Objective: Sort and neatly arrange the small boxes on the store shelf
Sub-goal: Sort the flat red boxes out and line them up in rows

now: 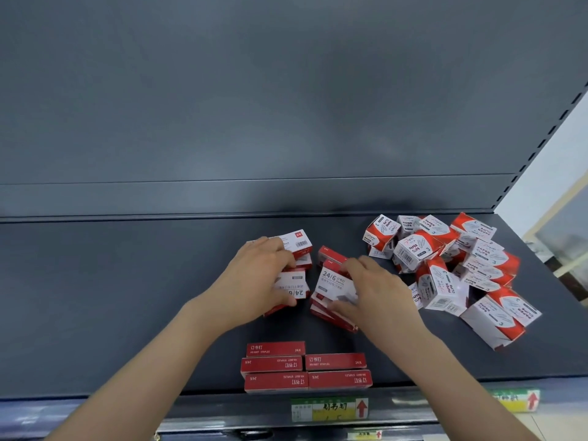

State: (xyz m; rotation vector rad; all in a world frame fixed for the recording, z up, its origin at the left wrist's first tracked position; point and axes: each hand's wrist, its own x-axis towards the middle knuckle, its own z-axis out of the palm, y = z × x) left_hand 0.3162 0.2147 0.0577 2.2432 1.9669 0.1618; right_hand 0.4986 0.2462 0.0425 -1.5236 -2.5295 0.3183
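Five staple boxes [305, 367] sit squared at the shelf [127, 297] front; behind them, left hand [264, 275] and right hand [372, 291] each clasp loose ones; paper-clip boxes [445, 268] remain heaped.

Shelf [127, 297] showing dark grey, back panel [254, 90] same dark grey.
Staple boxes [305, 367] at front edge showing red sides, white lettering.
Staple boxes under hands [332, 281] showing white tops, grey print, red sides; one showing black barcode [301, 244].
Paper clip boxes [445, 265] showing white and red faces, grey clip drawings, dark lettering.
Price label [329, 409] showing green, yellow and white, red arrow.
Second label [515, 400] showing yellow-green, red arrow.
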